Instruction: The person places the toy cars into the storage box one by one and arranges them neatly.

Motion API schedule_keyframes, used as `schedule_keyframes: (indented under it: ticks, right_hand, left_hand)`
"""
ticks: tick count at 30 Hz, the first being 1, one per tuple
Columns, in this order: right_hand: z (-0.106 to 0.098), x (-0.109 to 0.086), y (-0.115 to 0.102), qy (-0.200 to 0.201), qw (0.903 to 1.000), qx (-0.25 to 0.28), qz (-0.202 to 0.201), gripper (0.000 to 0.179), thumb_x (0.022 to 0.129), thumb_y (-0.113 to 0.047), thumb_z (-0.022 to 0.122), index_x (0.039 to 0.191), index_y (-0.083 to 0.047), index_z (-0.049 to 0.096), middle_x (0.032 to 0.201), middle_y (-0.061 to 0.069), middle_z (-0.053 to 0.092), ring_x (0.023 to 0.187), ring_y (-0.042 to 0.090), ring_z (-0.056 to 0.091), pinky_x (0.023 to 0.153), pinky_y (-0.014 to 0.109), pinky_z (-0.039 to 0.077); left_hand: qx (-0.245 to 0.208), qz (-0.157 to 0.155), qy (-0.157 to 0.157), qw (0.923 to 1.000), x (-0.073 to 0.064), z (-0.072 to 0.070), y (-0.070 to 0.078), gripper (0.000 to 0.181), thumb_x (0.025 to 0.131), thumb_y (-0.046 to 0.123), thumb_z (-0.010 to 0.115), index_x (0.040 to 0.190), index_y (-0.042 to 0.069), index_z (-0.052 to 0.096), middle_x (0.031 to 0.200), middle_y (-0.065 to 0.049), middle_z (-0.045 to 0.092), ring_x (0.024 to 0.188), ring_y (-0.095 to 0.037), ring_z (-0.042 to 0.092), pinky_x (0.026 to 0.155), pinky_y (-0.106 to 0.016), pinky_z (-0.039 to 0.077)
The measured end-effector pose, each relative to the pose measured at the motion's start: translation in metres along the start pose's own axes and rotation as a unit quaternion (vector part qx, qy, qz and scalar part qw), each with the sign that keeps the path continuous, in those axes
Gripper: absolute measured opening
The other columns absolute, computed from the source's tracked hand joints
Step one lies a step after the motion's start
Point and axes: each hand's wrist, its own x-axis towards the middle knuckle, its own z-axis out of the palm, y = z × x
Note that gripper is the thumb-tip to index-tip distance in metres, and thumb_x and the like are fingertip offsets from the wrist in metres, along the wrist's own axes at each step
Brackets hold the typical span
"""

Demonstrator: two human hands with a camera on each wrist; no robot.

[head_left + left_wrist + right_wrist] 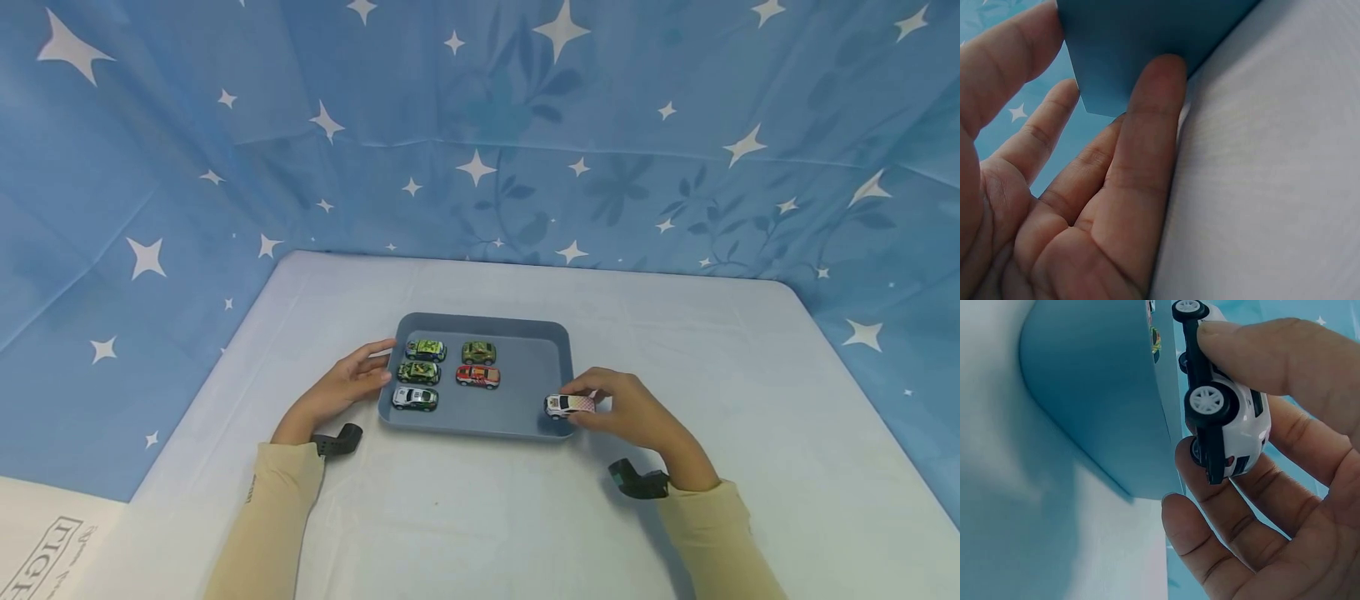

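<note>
My right hand (626,408) pinches a white toy car (570,406) with black trim between thumb and fingers, above the near right corner of a grey-blue tray (525,329). In the right wrist view the car (1235,434) is tilted, its wheels towards the tray wall (1097,406). My left hand (348,383) rests against the tray's left side with fingers extended; in the left wrist view its fingertips touch the outer wall (1116,56). In the tray's left column stand a blue-and-yellow-green car (426,350), a green camouflage car (418,372) and a white-and-green car (415,399).
Beside that column, a second green camouflage car (478,352) stands behind a red car (477,377). The tray lies on a white-covered table (480,517). A blue star-patterned cloth (420,108) hangs behind it. Printed paper or cloth (45,542) shows at the lower left.
</note>
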Motion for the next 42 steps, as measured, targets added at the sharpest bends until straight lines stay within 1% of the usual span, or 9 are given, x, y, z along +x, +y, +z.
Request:
schedule_keyframes:
  ticks: [5, 12, 17, 20, 25, 30, 35, 38, 42]
  right_hand:
    - [0.003, 0.003, -0.005, -0.003, 1.0, 0.003, 0.006, 0.029, 0.089, 0.0, 0.087, 0.117, -0.001, 0.08, 0.106, 0.0, 0.075, 0.088, 0.009, 0.062, 0.084, 0.034, 0.058]
    - [0.008, 0.009, -0.01, -0.006, 0.9999, 0.006, 0.011, 0.029, 0.089, -0.002, 0.088, 0.117, -0.001, 0.08, 0.104, 0.0, 0.074, 0.088, 0.01, 0.061, 0.083, 0.033, 0.057]
    - [0.013, 0.014, -0.014, -0.006, 0.9998, -0.004, 0.02, 0.029, 0.089, -0.003, 0.089, 0.117, -0.002, 0.08, 0.103, -0.002, 0.073, 0.088, 0.011, 0.06, 0.083, 0.034, 0.055]
    - [0.016, 0.018, -0.016, -0.006, 0.9996, -0.005, 0.029, 0.03, 0.089, -0.004, 0.089, 0.117, -0.003, 0.081, 0.102, -0.002, 0.072, 0.089, 0.013, 0.059, 0.08, 0.034, 0.055]
    - [0.022, 0.024, -0.018, -0.014, 0.9992, 0.008, 0.035, 0.031, 0.089, -0.004, 0.089, 0.118, -0.001, 0.08, 0.103, 0.002, 0.073, 0.088, 0.016, 0.059, 0.075, 0.033, 0.056]
    - [0.029, 0.031, -0.019, -0.019, 0.9993, 0.012, 0.029, 0.03, 0.09, -0.005, 0.088, 0.118, 0.0, 0.08, 0.106, 0.005, 0.075, 0.089, 0.015, 0.063, 0.08, 0.035, 0.058]
    - [0.04, 0.036, -0.017, -0.017, 0.9994, 0.01, 0.028, 0.029, 0.089, -0.004, 0.089, 0.117, -0.001, 0.081, 0.106, 0.004, 0.076, 0.093, 0.015, 0.066, 0.085, 0.036, 0.058]
    - [0.046, 0.039, -0.017, -0.018, 0.9994, 0.01, 0.029, 0.028, 0.089, -0.005, 0.089, 0.116, -0.001, 0.081, 0.106, 0.004, 0.076, 0.093, 0.014, 0.065, 0.084, 0.035, 0.058]
    - [0.051, 0.043, -0.019, -0.019, 0.9989, 0.017, 0.041, 0.027, 0.09, -0.004, 0.088, 0.116, 0.0, 0.08, 0.107, 0.005, 0.076, 0.091, 0.013, 0.064, 0.083, 0.034, 0.058]
  left_hand:
    - [-0.002, 0.002, 0.001, 1.0, -0.001, 0.0, 0.001, 0.068, 0.112, 0.02, 0.061, 0.171, 0.008, 0.03, 0.172, -0.029, 0.03, 0.155, -0.05, 0.037, 0.121, -0.063, 0.038]
    - [-0.009, 0.003, -0.002, 1.0, -0.001, 0.0, 0.002, 0.068, 0.112, 0.019, 0.061, 0.171, 0.007, 0.03, 0.172, -0.03, 0.03, 0.155, -0.05, 0.037, 0.121, -0.064, 0.038]
    - [-0.007, 0.002, -0.003, 1.0, 0.0, 0.0, 0.0, 0.068, 0.112, 0.021, 0.061, 0.171, 0.008, 0.03, 0.172, -0.029, 0.029, 0.155, -0.05, 0.036, 0.121, -0.064, 0.037]
    - [-0.004, 0.002, -0.004, 1.0, 0.0, 0.0, -0.001, 0.069, 0.112, 0.022, 0.062, 0.172, 0.008, 0.03, 0.172, -0.03, 0.03, 0.155, -0.05, 0.036, 0.122, -0.065, 0.036]
    - [-0.008, 0.002, -0.005, 1.0, 0.0, -0.001, 0.0, 0.069, 0.112, 0.021, 0.061, 0.172, 0.008, 0.029, 0.172, -0.031, 0.03, 0.156, -0.05, 0.035, 0.122, -0.065, 0.035]
    - [-0.012, 0.002, -0.002, 0.9999, 0.0, -0.001, 0.0, 0.068, 0.112, 0.02, 0.062, 0.171, 0.007, 0.03, 0.171, -0.031, 0.031, 0.155, -0.05, 0.036, 0.121, -0.064, 0.037]
    - [-0.01, 0.003, -0.002, 0.9999, 0.0, 0.0, 0.0, 0.068, 0.112, 0.021, 0.061, 0.171, 0.008, 0.03, 0.171, -0.031, 0.031, 0.154, -0.05, 0.038, 0.121, -0.064, 0.037]
    - [-0.011, 0.002, -0.004, 0.9999, 0.0, 0.0, 0.0, 0.068, 0.112, 0.021, 0.061, 0.171, 0.008, 0.03, 0.171, -0.031, 0.031, 0.155, -0.05, 0.037, 0.121, -0.064, 0.037]
    - [-0.011, 0.001, -0.005, 0.9999, 0.0, -0.001, 0.0, 0.069, 0.112, 0.021, 0.062, 0.171, 0.008, 0.03, 0.17, -0.032, 0.032, 0.155, -0.05, 0.037, 0.121, -0.064, 0.037]
